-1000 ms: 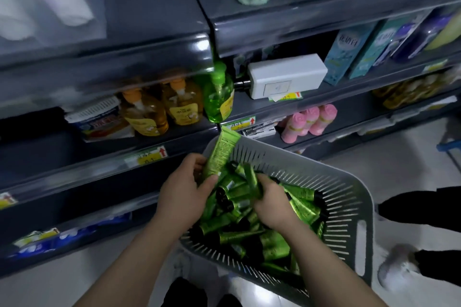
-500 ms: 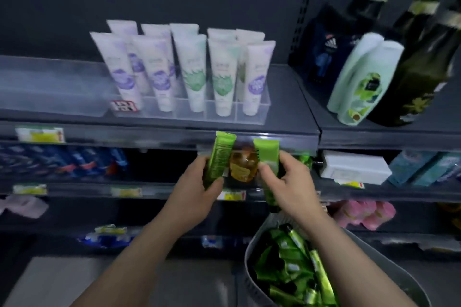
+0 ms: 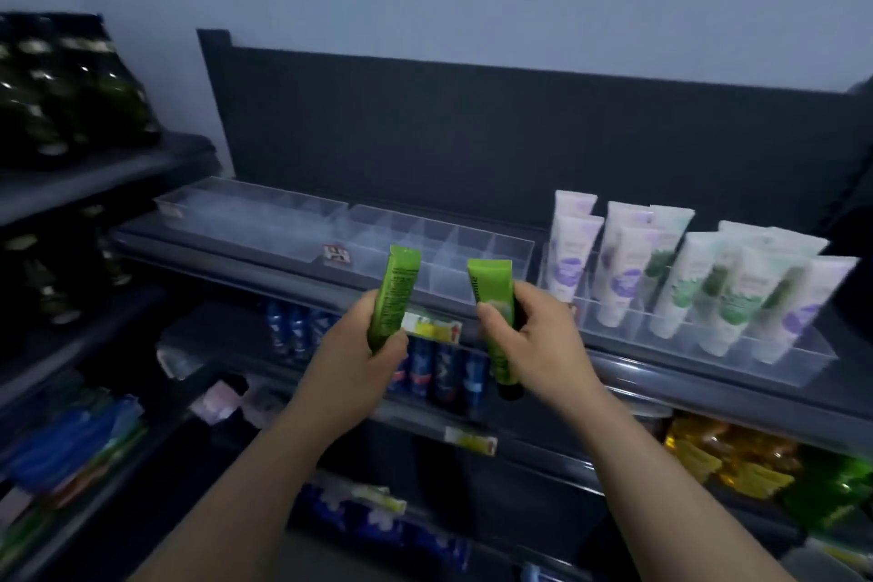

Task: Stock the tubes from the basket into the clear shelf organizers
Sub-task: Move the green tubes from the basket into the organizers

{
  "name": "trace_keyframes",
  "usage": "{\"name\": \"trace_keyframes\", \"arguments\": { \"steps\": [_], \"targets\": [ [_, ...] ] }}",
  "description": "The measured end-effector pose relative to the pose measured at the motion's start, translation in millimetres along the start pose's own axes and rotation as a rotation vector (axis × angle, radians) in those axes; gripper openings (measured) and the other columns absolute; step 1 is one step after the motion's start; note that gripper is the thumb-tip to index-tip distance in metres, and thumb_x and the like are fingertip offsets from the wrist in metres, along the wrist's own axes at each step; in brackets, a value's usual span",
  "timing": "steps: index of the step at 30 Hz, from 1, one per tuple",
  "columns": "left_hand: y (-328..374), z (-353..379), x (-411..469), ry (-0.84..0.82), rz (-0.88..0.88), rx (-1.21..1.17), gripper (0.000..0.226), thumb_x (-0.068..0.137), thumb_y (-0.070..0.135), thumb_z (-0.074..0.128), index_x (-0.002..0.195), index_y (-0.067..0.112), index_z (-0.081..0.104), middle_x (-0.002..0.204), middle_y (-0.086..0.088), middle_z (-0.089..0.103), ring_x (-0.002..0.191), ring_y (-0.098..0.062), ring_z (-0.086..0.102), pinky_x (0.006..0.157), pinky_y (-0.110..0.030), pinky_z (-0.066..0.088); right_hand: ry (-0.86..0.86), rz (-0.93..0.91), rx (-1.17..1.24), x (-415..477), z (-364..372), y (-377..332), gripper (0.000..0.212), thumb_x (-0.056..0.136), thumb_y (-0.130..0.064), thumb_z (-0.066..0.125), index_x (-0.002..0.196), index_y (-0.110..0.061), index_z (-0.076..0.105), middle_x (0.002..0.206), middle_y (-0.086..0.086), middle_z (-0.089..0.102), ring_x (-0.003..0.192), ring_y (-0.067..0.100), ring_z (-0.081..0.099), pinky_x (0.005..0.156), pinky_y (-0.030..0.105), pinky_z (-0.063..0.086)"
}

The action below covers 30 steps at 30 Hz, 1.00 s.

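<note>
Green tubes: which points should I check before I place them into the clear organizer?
1. Left hand grips left green tube: ok.
2. Right hand grips right green tube: ok.
3. Clear organizer has free compartments ahead: ok.
4. Right green tube cap down, like white tubes: ok.
5. Left green tube cap down: cannot tell, hand hides it.
</note>
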<state>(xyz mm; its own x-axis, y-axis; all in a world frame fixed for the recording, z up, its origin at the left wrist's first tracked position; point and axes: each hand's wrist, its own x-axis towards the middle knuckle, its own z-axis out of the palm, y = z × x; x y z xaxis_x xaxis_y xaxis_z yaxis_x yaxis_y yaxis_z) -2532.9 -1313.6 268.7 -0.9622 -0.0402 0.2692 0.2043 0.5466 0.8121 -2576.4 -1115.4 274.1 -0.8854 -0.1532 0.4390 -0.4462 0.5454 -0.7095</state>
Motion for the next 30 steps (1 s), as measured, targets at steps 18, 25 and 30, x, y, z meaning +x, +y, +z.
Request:
{"name": "trace_keyframes", "arguments": {
  "steps": [18, 25, 30],
  "targets": [
    [-120, -228, 120, 0.331, -0.159, -0.163, 0.031, 0.099, 0.041, 0.043, 0.109, 0.014, 0.057, 0.090, -0.002, 0.057, 0.083, -0.015, 0.054, 0.077, -0.032, 0.041, -0.129, -0.165, 0.109, 175, 182, -126, 0.019, 0.091, -0.024, 0.058, 0.080, -0.009, 0.054, 0.074, 0.008, 0.056, 0.064, 0.017, 0.049, 0.061, 0.033, 0.040],
    [-134, -269, 203, 0.494, -0.110, -0.292, 0.017, 0.086, 0.019, 0.069, 0.100, 0.018, 0.059, 0.084, 0.004, 0.066, 0.069, 0.000, 0.063, 0.064, -0.015, 0.049, -0.130, -0.153, 0.131, 266, 222, -125, 0.021, 0.088, -0.024, 0.064, 0.074, -0.013, 0.053, 0.075, -0.003, 0.047, 0.064, 0.008, 0.044, 0.057, 0.023, 0.033],
    [-156, -294, 258, 0.530, -0.068, -0.156, 0.017, 0.079, 0.018, 0.077, 0.092, 0.019, 0.065, 0.080, 0.007, 0.070, 0.062, 0.007, 0.062, 0.059, -0.009, 0.046, -0.151, -0.143, 0.184, 320, 256, -119, 0.014, 0.083, -0.022, 0.071, 0.077, -0.012, 0.063, 0.071, -0.002, 0.056, 0.062, 0.009, 0.047, 0.058, 0.024, 0.038]
  ]
}}
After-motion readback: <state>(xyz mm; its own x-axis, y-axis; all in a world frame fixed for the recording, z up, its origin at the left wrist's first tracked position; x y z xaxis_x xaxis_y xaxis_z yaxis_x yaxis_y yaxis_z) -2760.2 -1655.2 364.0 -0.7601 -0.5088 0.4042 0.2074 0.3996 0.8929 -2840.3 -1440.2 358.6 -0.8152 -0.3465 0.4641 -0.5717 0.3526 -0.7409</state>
